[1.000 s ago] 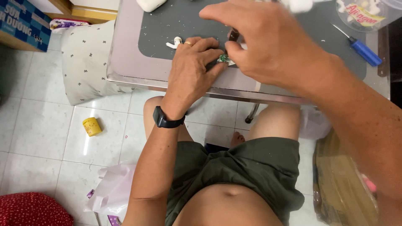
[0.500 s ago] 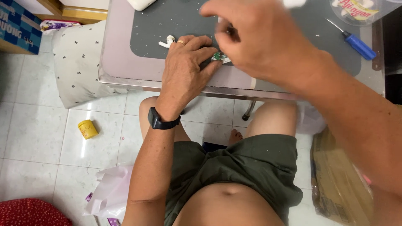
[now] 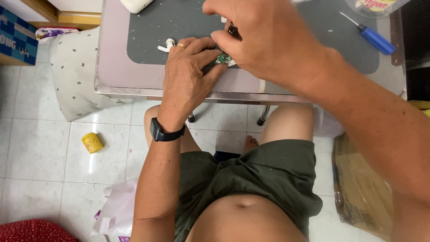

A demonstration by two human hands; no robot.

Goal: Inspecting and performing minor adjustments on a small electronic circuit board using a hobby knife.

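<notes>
Your left hand (image 3: 188, 74) lies flat, palm down, in the upper middle of the frame, fingers stretched out loosely on the dark mat (image 3: 179, 22) that covers the small table (image 3: 112, 67). Its fingertips press on a small green circuit board (image 3: 223, 58), which sits near the front edge of the mat, between your two hands. A ring shows on one finger and a black watch (image 3: 165, 133) wraps the wrist.

Your right hand (image 3: 264, 40) comes in from the upper right, fingers curled in a pinch around a thin dark tool (image 3: 233, 29); only its top end shows, just above the circuit board, and you cannot tell where its tip touches.

A white earbud (image 3: 166, 45) lies on the mat just left of your left hand's knuckles. A blue-handled screwdriver (image 3: 374, 38) rests on the mat in the upper right, well apart from both hands. On the tiled floor at the left sit a pale pillow (image 3: 74, 71) and a small yellow tub (image 3: 92, 143).
</notes>
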